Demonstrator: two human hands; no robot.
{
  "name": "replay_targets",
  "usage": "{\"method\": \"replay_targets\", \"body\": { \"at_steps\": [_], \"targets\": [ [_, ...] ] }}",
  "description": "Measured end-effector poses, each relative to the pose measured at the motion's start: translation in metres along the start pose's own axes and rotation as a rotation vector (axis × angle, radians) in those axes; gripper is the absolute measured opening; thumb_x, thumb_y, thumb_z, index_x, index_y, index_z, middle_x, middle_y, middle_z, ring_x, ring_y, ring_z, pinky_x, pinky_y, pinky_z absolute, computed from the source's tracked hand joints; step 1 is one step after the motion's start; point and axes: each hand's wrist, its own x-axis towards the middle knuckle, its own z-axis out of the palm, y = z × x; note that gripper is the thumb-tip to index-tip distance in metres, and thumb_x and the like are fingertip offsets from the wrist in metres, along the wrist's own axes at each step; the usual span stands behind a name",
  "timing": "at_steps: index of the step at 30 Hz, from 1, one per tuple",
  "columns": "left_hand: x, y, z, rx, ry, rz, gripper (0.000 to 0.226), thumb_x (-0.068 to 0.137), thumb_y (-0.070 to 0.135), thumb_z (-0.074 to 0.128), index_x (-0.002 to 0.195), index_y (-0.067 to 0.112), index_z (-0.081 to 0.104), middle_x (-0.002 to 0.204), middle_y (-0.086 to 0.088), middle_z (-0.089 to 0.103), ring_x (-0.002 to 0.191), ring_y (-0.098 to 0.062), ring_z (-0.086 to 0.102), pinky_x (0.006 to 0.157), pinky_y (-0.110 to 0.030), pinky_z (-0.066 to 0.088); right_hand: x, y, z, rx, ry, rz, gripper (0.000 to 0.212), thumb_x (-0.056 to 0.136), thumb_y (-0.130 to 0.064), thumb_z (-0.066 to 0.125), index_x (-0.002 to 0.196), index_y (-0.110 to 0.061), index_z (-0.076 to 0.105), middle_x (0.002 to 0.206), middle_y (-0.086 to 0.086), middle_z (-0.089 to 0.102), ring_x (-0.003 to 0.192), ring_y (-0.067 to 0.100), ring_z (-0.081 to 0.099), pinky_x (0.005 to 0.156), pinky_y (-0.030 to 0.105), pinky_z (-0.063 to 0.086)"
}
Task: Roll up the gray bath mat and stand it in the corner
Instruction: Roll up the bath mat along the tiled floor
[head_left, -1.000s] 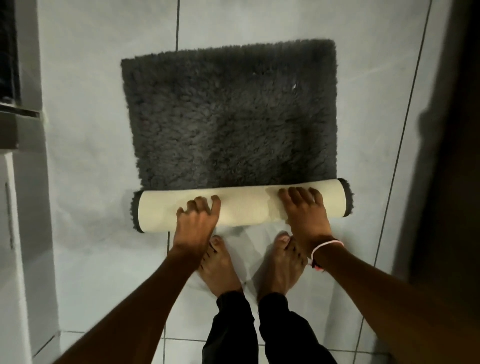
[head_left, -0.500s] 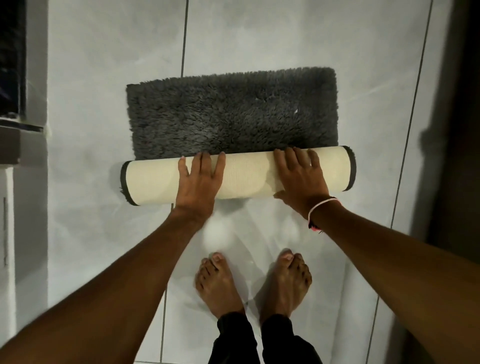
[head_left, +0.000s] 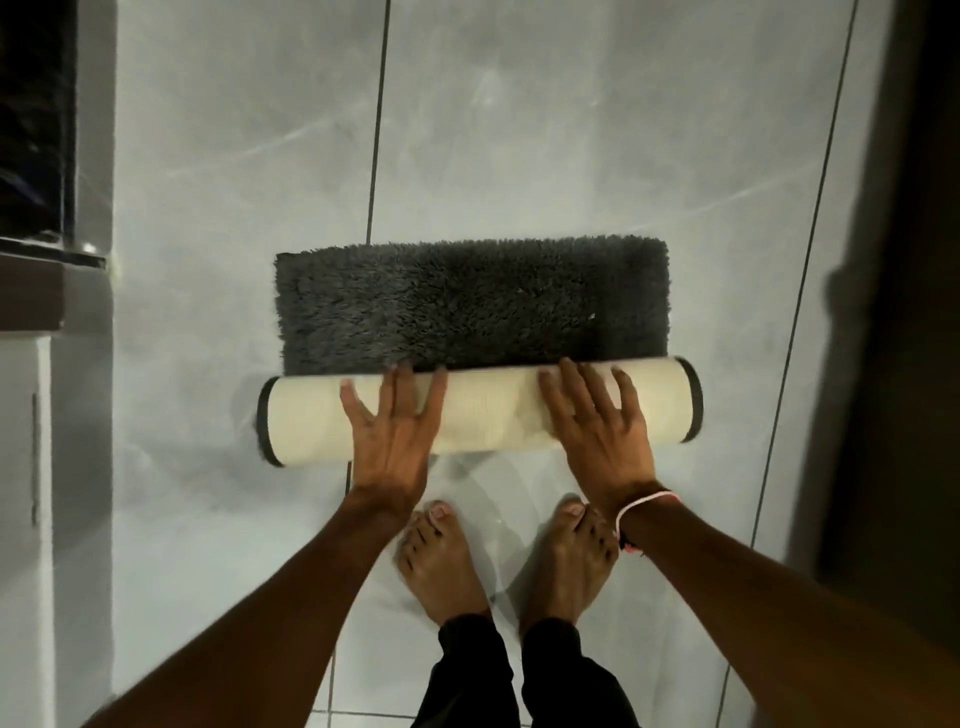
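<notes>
- Head view: gray bath mat (head_left: 470, 306) lies on the tiled floor (head_left: 519, 130), near half rolled — cream backing outward.
- Left hand (head_left: 392, 428) and right hand (head_left: 597, 421) rest flat, fingers spread, gripping nothing.
- Step judged: rolling, roughly midway. Next calls for even forward pressure — both ends level.

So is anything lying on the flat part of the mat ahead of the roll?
Nothing visible. The left hand and right hand press flat on the cream-backed roll, and the unrolled gray pile beyond it is bare. Only floor tile lies past its far edge.
</notes>
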Motion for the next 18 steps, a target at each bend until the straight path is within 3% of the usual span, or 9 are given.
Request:
{"method": "replay_targets", "body": {
  "at_steps": [2,3,6,8,12,18],
  "targets": [
    [0.004,-0.005,-0.007,-0.06,0.165,-0.034,0.089,0.074,0.004,0.053,0.156,0.013,0.018,0.157,-0.027,0.028,0.147,-0.037,0.027,0.115,-0.072,0.014,0.006,-0.001,-0.007,0.028,0.152,-0.001,0.067,0.093,-0.008,0.05,0.158,-0.007,0.034,0.162,0.025,0.039,0.148,0.041,0.042,0.121,0.062,0.033],
    [0.008,-0.007,-0.01,-0.064,0.19,-0.015,0.087,0.076,0.007,0.055,0.155,0.012,0.019,0.158,-0.026,0.027,0.148,-0.037,0.026,0.115,-0.071,0.015,0.012,-0.002,-0.011,0.027,0.173,-0.005,0.065,0.097,-0.013,0.049,0.159,-0.006,0.031,0.164,0.025,0.034,0.151,0.041,0.036,0.122,0.061,0.031],
    [0.029,-0.015,-0.013,-0.007,0.111,0.06,0.096,0.085,0.037,0.06,0.157,0.013,0.001,0.164,-0.024,0.008,0.152,-0.036,0.007,0.116,-0.069,0.011,0.037,0.0,-0.021,0.001,0.105,-0.008,0.089,0.099,-0.049,0.056,0.163,-0.005,0.013,0.169,0.027,0.018,0.157,0.043,0.018,0.125,0.063,0.019],
    [0.041,-0.022,-0.015,0.091,0.102,0.078,0.106,0.081,0.038,0.068,0.156,0.01,-0.001,0.161,-0.027,0.013,0.15,-0.04,0.013,0.115,-0.069,0.016,0.052,-0.001,-0.027,-0.06,0.072,0.019,0.095,0.092,-0.041,0.07,0.161,-0.004,0.016,0.165,0.029,0.025,0.153,0.046,0.025,0.124,0.065,0.021],
    [0.047,-0.022,-0.017,0.207,0.135,0.055,0.104,0.067,0.018,0.078,0.15,0.013,0.015,0.139,-0.021,0.045,0.126,-0.036,0.046,0.105,-0.06,0.039,0.064,-0.007,-0.029,-0.122,0.101,0.052,0.077,0.088,-0.02,0.074,0.149,-0.005,0.031,0.145,0.024,0.046,0.133,0.043,0.046,0.116,0.063,0.034],
    [0.01,-0.007,-0.001,0.086,0.08,0.06,0.091,0.066,0.008,0.074,0.142,0.018,0.025,0.129,-0.02,0.052,0.118,-0.037,0.051,0.1,-0.06,0.041,0.034,-0.016,-0.015,-0.131,0.054,0.01,0.076,0.081,-0.014,0.076,0.145,-0.007,0.034,0.138,0.02,0.05,0.127,0.041,0.048,0.115,0.061,0.036]
  ]
}}
